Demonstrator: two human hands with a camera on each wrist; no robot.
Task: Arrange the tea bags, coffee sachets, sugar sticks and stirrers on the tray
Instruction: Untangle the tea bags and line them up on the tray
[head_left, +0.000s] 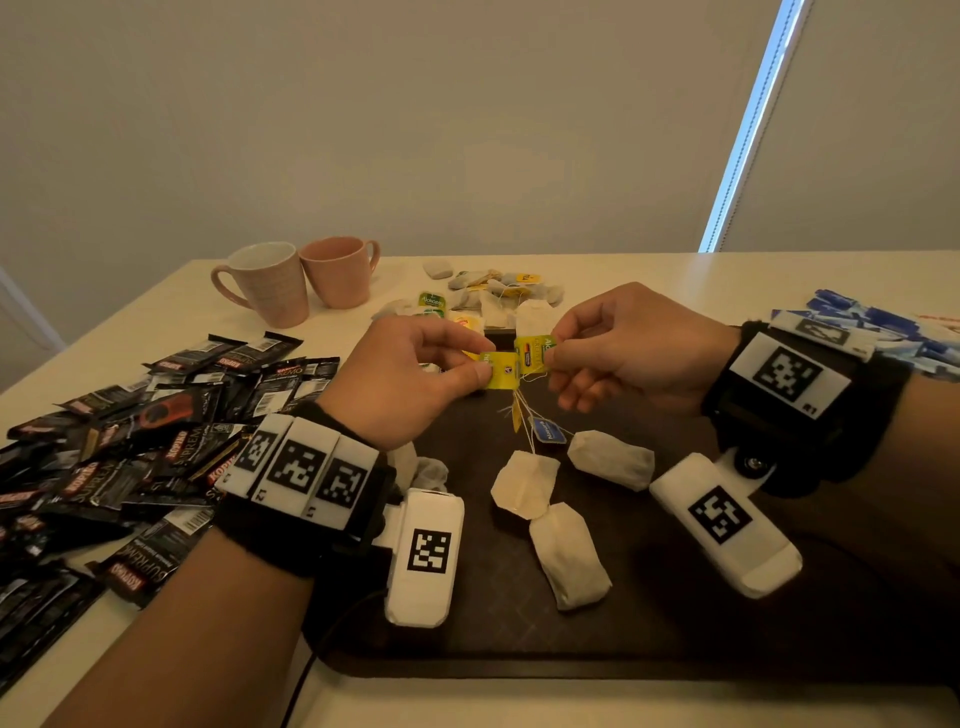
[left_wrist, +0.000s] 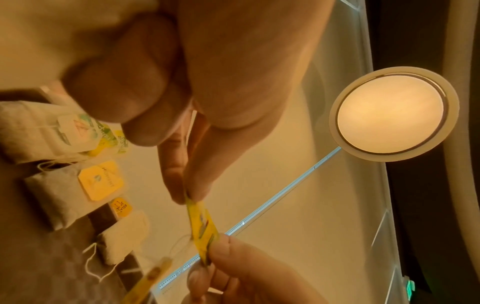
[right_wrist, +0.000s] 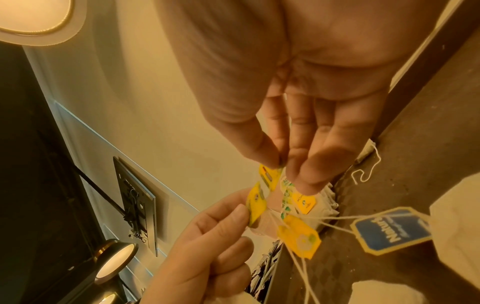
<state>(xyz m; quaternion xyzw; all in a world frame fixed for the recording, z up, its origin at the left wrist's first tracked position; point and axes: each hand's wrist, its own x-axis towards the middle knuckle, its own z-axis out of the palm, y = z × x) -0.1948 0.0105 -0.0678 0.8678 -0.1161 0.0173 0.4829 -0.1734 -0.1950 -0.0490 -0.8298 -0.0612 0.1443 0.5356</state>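
Left hand (head_left: 410, 374) is seen pinching a yellow tag (head_left: 501, 370) between thumb and forefinger; right hand (head_left: 628, 345) pinches a second yellow tag (head_left: 535, 349) likewise, both held above the dark tray (head_left: 675, 597). Strings hang tangled below; which bag each tag belongs to cannot be told. Three tea bags (head_left: 569, 556) lie on the tray. More tea bags behind are partly hidden by the hands. Coffee sachets (head_left: 130, 447) are heaped on the desk (head_left: 156, 306), cut off at the left edge.

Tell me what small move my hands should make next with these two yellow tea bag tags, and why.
Probably ease the two tags apart. The left hand pinches one yellow tag, the right hand pinches the other yellow tag, and their strings cross below, running to tea bags on the dark tray. They look tangled, so separate them before laying the bags in order.
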